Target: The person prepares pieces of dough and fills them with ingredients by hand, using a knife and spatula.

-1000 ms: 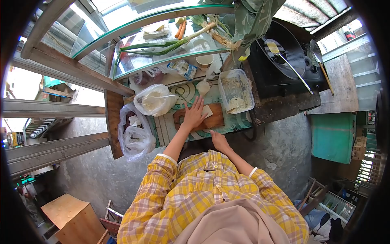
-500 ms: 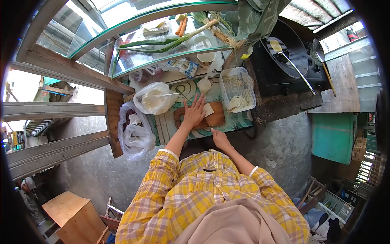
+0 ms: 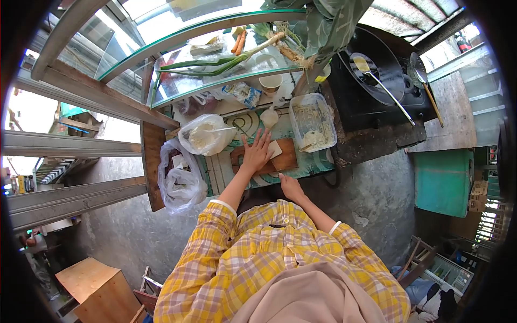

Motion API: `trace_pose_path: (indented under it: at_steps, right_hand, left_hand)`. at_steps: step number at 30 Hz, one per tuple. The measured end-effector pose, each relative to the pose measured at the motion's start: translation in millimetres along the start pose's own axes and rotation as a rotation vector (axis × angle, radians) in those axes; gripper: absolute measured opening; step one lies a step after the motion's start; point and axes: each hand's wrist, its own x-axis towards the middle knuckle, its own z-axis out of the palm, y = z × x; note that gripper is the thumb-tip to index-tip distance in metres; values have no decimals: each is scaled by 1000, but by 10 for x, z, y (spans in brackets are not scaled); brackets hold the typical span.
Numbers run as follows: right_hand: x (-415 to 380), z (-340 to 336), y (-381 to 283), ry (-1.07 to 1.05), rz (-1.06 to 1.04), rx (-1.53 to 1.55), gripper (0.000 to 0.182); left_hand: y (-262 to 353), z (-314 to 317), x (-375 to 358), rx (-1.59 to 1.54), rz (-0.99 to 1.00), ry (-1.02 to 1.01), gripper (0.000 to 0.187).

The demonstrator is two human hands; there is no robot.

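Note:
My left hand (image 3: 257, 154) lies with fingers spread over a brown wooden cutting board (image 3: 288, 157), beside a flat white slab (image 3: 275, 149) that looks like tofu. At the board's near edge, my right hand (image 3: 292, 188) is closed around a knife, its thin blade (image 3: 276, 166) seen almost edge-on near the slab; the handle is hidden in my fist. Beyond my left fingertips sits a small tied plastic bag of pale stuff (image 3: 269, 117). Right of the board, a clear plastic tub (image 3: 313, 123) holds pale batter or crumbs.
On the left, an open plastic bag of white powder (image 3: 203, 134) stands above another plastic bag (image 3: 183, 185) at the table's edge. A glass shelf behind carries spring onions (image 3: 231, 62) and carrots (image 3: 240, 42). At right, a wok (image 3: 378, 64) with a ladle (image 3: 385, 91) rests on the stove.
The view has shifted slightly. My left hand stays spread on the board, and my right hand remains closed near its edge, with little movement of either.

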Motion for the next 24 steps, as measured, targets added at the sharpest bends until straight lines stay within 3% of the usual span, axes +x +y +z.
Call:
trace_pose_path:
  at_steps: [4, 7, 10, 13, 24]
  right_hand:
    - [9, 0, 31, 0, -9, 13, 56]
    - [12, -6, 16, -3, -5, 37, 56]
    - [14, -17, 18, -29, 18, 25, 56]
    - [23, -19, 42, -41, 14, 12, 57]
    - [-239, -116, 115, -52, 38, 22, 56]
  left_hand:
    - [28, -138, -203, -72, -178, 97, 70]
    - [12, -228, -480, -111, -200, 189, 75]
    - [59, -244, -645, -102, -228, 102, 75]
    - [78, -229, -648, 10, -204, 181, 70]
    - [83, -278, -595, 12, -192, 137, 61]
